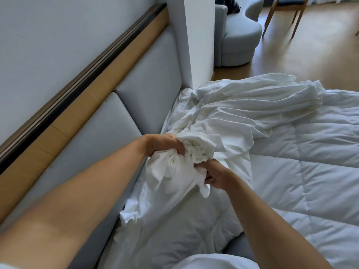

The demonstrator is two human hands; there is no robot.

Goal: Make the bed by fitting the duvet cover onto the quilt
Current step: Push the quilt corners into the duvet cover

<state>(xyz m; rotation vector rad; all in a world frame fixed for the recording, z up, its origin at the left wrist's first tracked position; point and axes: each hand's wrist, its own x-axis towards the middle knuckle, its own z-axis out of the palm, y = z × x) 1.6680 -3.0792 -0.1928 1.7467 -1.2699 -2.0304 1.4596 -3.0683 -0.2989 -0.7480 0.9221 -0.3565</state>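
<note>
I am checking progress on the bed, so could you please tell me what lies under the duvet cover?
The quilt lies under the duvet cover; its stitched panels show to the right. The part beneath the cover is hidden.

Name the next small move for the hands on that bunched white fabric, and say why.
Probably pull the bunch apart to find the corner. Both the left hand and the right hand grip a wad of duvet cover by the headboard, while the quilt lies uncovered.
</note>
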